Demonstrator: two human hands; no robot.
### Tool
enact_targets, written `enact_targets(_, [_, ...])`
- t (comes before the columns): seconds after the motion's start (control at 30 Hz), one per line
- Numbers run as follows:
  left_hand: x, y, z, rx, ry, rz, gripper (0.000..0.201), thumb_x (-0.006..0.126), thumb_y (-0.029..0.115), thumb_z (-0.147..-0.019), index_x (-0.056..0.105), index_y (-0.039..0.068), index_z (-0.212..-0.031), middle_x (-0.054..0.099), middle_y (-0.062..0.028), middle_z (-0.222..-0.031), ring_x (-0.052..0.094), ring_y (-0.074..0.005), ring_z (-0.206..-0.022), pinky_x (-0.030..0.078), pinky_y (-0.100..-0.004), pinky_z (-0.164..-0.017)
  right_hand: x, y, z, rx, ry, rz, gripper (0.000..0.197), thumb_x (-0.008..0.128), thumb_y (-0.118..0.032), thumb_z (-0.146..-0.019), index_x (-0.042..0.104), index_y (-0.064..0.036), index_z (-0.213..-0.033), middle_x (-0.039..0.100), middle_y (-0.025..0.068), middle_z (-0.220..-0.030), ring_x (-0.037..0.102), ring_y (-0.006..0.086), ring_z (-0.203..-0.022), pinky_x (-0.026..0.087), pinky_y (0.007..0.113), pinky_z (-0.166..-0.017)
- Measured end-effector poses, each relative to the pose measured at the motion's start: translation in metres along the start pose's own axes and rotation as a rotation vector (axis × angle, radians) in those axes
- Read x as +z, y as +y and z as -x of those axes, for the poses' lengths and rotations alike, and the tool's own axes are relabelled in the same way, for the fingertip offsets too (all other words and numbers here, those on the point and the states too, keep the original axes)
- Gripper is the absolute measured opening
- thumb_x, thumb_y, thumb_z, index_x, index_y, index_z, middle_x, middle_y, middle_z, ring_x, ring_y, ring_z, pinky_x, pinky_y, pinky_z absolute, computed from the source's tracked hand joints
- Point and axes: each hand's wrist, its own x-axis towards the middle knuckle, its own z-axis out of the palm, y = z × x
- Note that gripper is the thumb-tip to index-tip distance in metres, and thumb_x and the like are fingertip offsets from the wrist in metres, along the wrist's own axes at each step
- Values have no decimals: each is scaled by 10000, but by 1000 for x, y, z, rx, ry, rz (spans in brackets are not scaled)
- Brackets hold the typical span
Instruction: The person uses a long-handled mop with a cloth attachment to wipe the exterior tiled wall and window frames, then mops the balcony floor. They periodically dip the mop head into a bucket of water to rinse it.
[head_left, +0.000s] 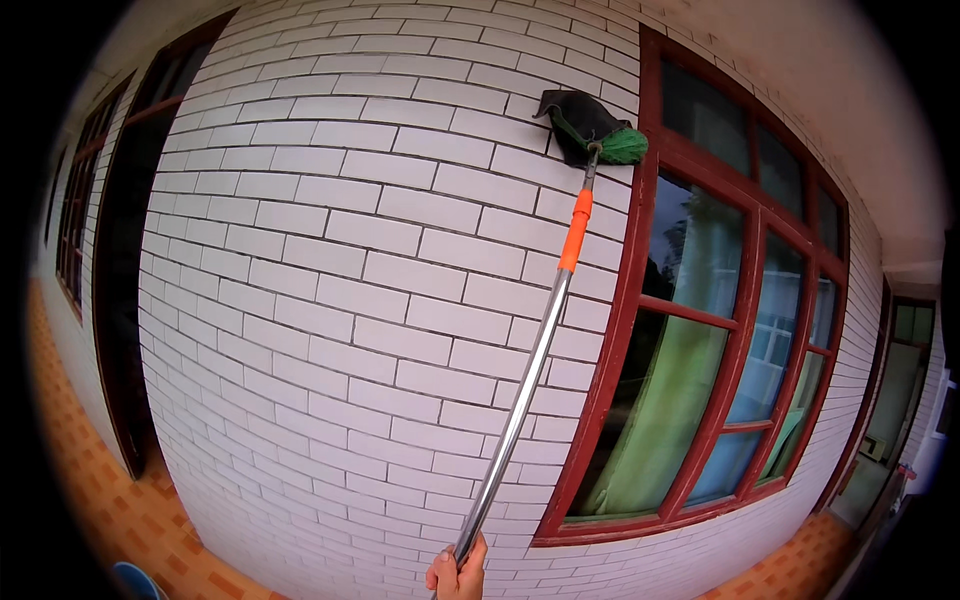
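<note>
My right hand is closed around the lower part of a long mop's silver pole, at the bottom middle of the head view. The pole slants up and to the right, with an orange sleeve near its upper end. At the top sits the mop head, dark cloth over a green fabric part. It appears to lie against the white tiled wall, beside the upper left corner of a red window frame. My left hand is out of view.
Panes with green and blue curtains fill the window on the right. A dark doorway opens at the left. Orange patterned floor tiles run along the wall's foot, and a blue-rimmed container stands at the lower left.
</note>
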Motion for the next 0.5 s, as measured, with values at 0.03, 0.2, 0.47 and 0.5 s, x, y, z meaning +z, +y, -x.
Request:
enact_targets(0.03, [0,2,4,-6,15,-12,309,484,291,-999,567,68,-802,433,16,-631,401,-110,-589,360,-285,-529,3,-12,10,-4,13,-40,597,381,-14,-948,77,-70,-1458,449,2,-654,425,82,-450,383,234,-395])
enact_targets(0.2, [3,-6,17,-2,33,-63,288,493,275,-995,589,54,-838,454,3,-643,417,-121,-605,379,-296,-543,-14,-45,-36,-22,-35,72,508,366,-84,-976,107,-8,-1406,423,45,-633,443,120,-423,391,272,-401])
enact_targets(0.47, [30,64,-9,58,25,-68,237,519,211,-978,625,1,-1004,515,-42,-718,450,-152,-694,433,-329,-620,-30,-136,-181,-206,-100,76,441,337,-130,-1004,175,-66,-1409,403,28,-600,433,110,-428,374,254,-391])
enact_targets(0.5, [35,59,-10,64,25,-83,238,519,210,-979,620,-5,-1000,511,-35,-719,440,-147,-695,429,-324,-618,-28,-149,-191,-218,-120,88,448,348,-130,-1003,158,-58,-1403,406,24,-586,433,106,-422,374,253,-389])
